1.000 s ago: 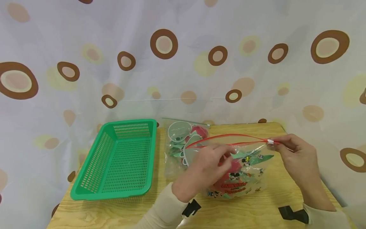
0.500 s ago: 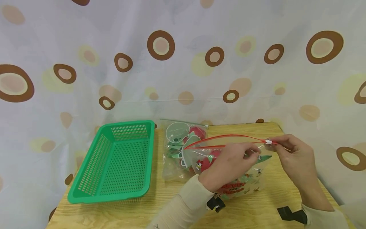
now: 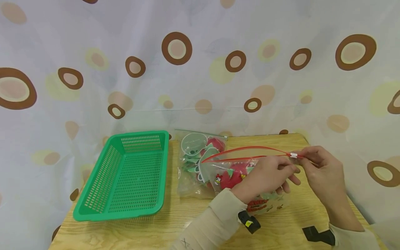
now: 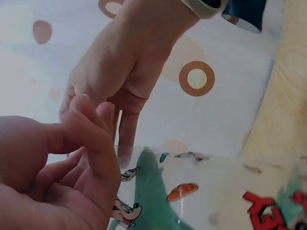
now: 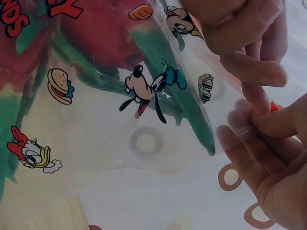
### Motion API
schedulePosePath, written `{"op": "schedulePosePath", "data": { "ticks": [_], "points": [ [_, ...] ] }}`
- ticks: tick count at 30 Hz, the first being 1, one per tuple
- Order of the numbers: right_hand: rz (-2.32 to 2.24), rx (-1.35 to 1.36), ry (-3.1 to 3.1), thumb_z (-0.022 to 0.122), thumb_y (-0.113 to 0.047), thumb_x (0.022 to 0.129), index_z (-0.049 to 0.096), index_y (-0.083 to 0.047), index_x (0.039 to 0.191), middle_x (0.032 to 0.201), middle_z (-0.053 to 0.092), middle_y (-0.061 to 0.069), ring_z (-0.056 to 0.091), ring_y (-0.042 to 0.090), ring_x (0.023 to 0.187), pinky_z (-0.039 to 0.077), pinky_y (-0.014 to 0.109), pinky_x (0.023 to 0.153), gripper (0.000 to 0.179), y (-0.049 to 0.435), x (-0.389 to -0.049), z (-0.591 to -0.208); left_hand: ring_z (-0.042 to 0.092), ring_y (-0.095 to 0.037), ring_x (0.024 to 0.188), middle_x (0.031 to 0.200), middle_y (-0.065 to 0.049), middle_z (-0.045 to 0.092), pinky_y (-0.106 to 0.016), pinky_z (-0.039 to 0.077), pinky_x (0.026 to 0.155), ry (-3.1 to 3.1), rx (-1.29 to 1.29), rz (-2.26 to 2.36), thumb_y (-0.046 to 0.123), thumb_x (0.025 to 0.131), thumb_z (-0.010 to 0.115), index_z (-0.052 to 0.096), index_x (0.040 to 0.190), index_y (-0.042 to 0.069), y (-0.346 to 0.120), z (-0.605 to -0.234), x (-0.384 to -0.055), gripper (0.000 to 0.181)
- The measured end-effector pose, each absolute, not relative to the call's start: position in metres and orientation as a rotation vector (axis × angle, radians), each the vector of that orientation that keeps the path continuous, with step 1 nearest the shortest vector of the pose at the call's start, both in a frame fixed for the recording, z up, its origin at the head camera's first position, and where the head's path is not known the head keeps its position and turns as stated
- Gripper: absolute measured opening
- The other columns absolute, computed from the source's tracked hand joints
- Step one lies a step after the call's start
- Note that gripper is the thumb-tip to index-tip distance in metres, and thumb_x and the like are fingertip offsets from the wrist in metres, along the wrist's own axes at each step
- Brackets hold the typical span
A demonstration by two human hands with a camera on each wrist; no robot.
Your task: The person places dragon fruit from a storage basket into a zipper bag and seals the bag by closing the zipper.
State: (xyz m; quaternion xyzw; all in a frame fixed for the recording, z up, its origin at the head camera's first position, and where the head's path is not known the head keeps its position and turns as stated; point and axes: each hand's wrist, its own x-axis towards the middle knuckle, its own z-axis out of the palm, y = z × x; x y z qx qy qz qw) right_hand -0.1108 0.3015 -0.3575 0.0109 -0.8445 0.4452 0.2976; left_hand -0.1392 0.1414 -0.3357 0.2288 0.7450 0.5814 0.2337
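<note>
A clear zip bag (image 3: 231,173) with cartoon prints and a red seal stands on the table, its mouth gaping along most of the seal. Red and green pieces show inside. At the bag's right top corner, beside the white slider (image 3: 293,155), my right hand (image 3: 325,170) pinches the end of the seal. My left hand (image 3: 268,173) is in front of the bag's right part, its fingers loosely bent and reaching toward the right hand. In the right wrist view the left fingers (image 5: 261,72) come close to the right thumb; nothing shows held in them.
Left on the wooden table (image 3: 275,236) stands a green plastic basket (image 3: 165,166) with slotted walls. Behind the gripped bag lies a second clear zip bag (image 3: 187,184) with red, green and white pieces. A dotted curtain (image 3: 200,69) hangs along the back.
My left hand has moved right along the front of the bag, from its middle to near the slider. The right hand keeps its grip on the corner; the bag stays almost in place.
</note>
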Motion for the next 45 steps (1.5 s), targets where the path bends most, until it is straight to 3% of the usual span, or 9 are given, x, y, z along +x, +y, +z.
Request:
{"op": "schedulePosePath", "data": {
  "ticks": [7,12,18,29,38,43,45],
  "points": [
    [1.152,0.031,-2.219,0.064,0.007,0.09,0.067,0.0,0.095,0.083,0.065,-0.032,0.063,-0.012,0.075,0.047,0.006,0.065,0.009,0.302,-0.11,-0.361,0.054,-0.011,0.052,0.077,0.001,0.071,-0.021,0.045,0.047,1.588,0.393,1.855,0.033,0.1,0.057,0.072,0.093,0.014,0.147,-0.345,-0.146,0.025],
    [1.154,0.059,-2.204,0.065,0.01,0.087,0.068,0.0,0.094,0.083,0.065,-0.033,0.063,-0.01,0.074,0.044,0.009,0.059,0.013,0.302,-0.11,-0.363,0.04,-0.008,0.049,0.071,0.004,0.063,-0.019,0.031,0.046,1.197,0.258,1.945,0.038,0.099,0.058,0.071,0.09,0.014,0.149,-0.349,-0.149,0.029],
    [1.129,0.085,-2.22,0.065,0.011,0.087,0.068,-0.002,0.095,0.079,0.063,-0.031,0.052,-0.002,0.06,0.039,0.015,0.052,0.015,0.304,-0.109,-0.364,0.024,-0.005,0.05,0.062,0.01,0.055,-0.017,0.02,0.048,0.992,0.213,1.979,0.039,0.101,0.055,0.069,0.087,0.011,0.151,-0.348,-0.153,0.035],
    [1.142,0.136,-2.199,0.065,0.011,0.087,0.068,0.001,0.094,0.08,0.065,-0.03,0.055,-0.004,0.062,0.041,0.012,0.056,0.013,0.307,-0.108,-0.365,0.024,-0.006,0.049,0.059,0.009,0.05,-0.019,0.019,0.047,0.986,0.174,1.998,0.033,0.099,0.059,0.068,0.079,0.013,0.157,-0.349,-0.151,0.031],
    [1.169,0.069,-2.197,0.063,0.01,0.088,0.069,0.0,0.096,0.079,0.065,-0.032,0.049,-0.002,0.052,0.037,0.017,0.047,0.015,0.301,-0.108,-0.364,0.023,-0.005,0.047,0.059,0.008,0.049,-0.019,0.018,0.045,1.026,0.149,2.066,0.029,0.099,0.059,0.069,0.08,0.009,0.155,-0.347,-0.149,0.029],
    [1.157,0.052,-2.193,0.061,0.01,0.089,0.069,-0.002,0.095,0.079,0.064,-0.034,0.033,0.003,0.038,0.028,0.025,0.039,0.016,0.301,-0.107,-0.364,0.023,-0.005,0.047,0.059,0.008,0.049,-0.019,0.018,0.046,1.027,0.133,2.09,0.028,0.1,0.058,0.069,0.081,0.009,0.154,-0.347,-0.148,0.029],
    [1.162,0.05,-2.187,0.062,0.01,0.089,0.07,-0.002,0.096,0.08,0.064,-0.035,0.037,0.0,0.04,0.029,0.024,0.039,0.016,0.301,-0.108,-0.364,0.023,-0.005,0.046,0.059,0.008,0.05,-0.019,0.018,0.046,1.023,0.122,2.103,0.027,0.1,0.058,0.069,0.081,0.009,0.153,-0.347,-0.148,0.029]
  ]
}}
